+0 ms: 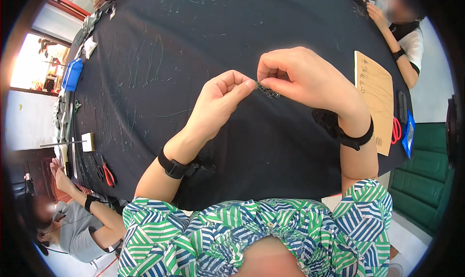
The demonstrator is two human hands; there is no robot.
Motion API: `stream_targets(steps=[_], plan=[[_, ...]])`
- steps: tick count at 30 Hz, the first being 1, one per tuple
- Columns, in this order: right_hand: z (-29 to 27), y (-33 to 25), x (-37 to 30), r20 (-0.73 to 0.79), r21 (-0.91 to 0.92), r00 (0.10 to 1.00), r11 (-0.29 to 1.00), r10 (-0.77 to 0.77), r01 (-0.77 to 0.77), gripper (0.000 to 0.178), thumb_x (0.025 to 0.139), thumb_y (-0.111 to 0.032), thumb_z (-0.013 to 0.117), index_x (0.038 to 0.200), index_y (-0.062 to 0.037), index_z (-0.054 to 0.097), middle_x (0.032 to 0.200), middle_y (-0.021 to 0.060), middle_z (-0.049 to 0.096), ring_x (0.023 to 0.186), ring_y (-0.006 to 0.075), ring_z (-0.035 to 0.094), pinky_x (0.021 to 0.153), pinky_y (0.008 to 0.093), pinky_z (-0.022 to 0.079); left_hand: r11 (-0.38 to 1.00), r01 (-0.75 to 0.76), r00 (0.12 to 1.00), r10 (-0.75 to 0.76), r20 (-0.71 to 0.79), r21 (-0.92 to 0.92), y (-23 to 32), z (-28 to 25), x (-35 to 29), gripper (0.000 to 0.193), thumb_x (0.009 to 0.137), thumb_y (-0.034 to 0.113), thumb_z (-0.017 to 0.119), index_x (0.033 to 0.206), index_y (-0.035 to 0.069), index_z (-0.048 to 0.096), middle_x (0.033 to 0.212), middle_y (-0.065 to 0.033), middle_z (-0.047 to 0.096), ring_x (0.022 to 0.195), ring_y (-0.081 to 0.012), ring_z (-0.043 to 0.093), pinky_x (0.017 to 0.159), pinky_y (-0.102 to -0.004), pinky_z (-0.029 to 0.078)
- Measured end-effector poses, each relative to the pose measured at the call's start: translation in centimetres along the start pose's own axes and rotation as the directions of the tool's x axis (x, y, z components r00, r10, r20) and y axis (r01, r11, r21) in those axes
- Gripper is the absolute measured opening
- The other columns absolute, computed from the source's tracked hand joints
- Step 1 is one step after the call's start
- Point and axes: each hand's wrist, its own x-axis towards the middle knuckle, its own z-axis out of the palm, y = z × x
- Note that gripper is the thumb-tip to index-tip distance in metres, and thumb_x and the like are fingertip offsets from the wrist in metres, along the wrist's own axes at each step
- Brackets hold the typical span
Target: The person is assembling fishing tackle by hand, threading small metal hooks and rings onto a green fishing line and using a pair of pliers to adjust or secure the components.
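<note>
Above the black cloth, my left hand (220,100) and my right hand (307,78) meet almost fingertip to fingertip. Each one pinches thumb against forefinger. A small bunch of thin, dark looped strands (269,92) hangs at the right fingertips and reaches toward the left ones. It looks like cord or fine chain; which of the two I cannot tell. The left pinch closes at the bunch's near end, and what exactly lies between those fingers is too small to make out. A thin green thread (173,114) trails on the cloth beside my left wrist.
Loose threads and scraps dot the black cloth (232,165). At the right lie a brown paper sheet (375,102), red-handled scissors (395,130) and a blue packet (408,134). Red-handled pliers (107,174) and a blue tray (72,75) are left. Other people work around the table.
</note>
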Motion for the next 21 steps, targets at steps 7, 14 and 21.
stream_targets(steps=[7, 14, 21], plan=[[-0.5, 0.5, -0.4, 0.091, 0.029, 0.994, 0.998, 0.056, -0.059, 0.008, 0.084, -0.007, 0.065, 0.085, 0.0003, 0.061, 0.071, 0.0114, 0.063, 0.063, 0.0230, 0.061, 0.058, 0.0318, 0.046, 0.998, 0.036, 0.999, -0.037, 0.039, 0.042, -0.2, -0.1, 0.0, 0.016, 0.094, 0.018, 0.067, 0.097, 0.003, 0.064, 0.073, 0.0091, 0.056, 0.063, 0.0028, 0.041, 0.058, -0.0168, 0.032], [-2.2, 3.7, -2.5, -0.031, -0.319, 0.957, 0.905, 0.288, -0.283, 0.008, 0.077, -0.007, 0.068, 0.083, -0.0005, 0.067, 0.074, 0.0143, 0.067, 0.069, 0.0275, 0.065, 0.062, 0.0360, 0.050, 0.997, 0.052, 0.998, -0.051, -0.023, 0.061, -2.8, -0.4, 1.4, 0.015, 0.097, 0.020, 0.063, 0.095, 0.005, 0.063, 0.066, 0.0119, 0.043, 0.055, 0.0015, 0.030, 0.050, -0.0183, 0.022], [-1.1, 3.9, -2.3, 0.109, -0.330, 0.887, 0.858, 0.449, -0.394, 0.009, 0.074, -0.008, 0.070, 0.080, -0.0020, 0.069, 0.073, 0.0133, 0.067, 0.070, 0.0283, 0.065, 0.064, 0.0368, 0.050, 0.999, 0.021, 1.000, -0.021, -0.004, 0.033, -2.9, -0.4, 1.4, 0.015, 0.097, 0.020, 0.063, 0.095, 0.006, 0.062, 0.068, 0.0116, 0.043, 0.055, 0.0014, 0.030, 0.050, -0.0181, 0.022]])
